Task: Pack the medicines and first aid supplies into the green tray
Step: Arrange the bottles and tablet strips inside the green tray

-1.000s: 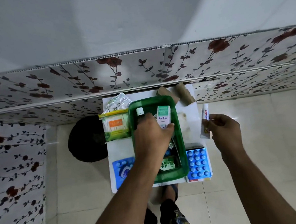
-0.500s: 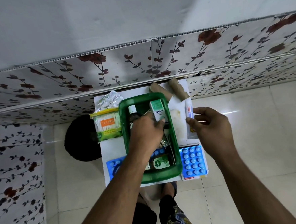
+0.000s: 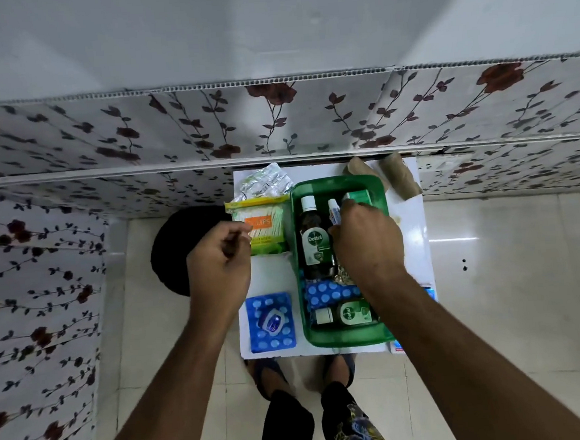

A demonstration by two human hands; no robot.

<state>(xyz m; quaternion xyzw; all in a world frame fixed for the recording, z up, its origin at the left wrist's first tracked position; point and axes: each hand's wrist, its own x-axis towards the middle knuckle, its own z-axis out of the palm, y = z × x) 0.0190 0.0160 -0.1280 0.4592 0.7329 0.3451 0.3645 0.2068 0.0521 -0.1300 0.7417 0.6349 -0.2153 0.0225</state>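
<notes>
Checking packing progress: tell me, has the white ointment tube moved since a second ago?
Yes. The white tube, then right of the green tray, is now over it, in the right hand.

Lighting is dim and even, with a cool grey cast. A bright streak of glare lies on the glossy floor tiles right of the table. Shadows are soft. Wide-angle distortion bends the patterned wall panels near the edges. Focus is slightly soft throughout.

1. I see a white table pushed against a floral-patterned wall panel.
2. A round black stool sits left of it.
3. Glossy pale floor tiles surround everything.
</notes>
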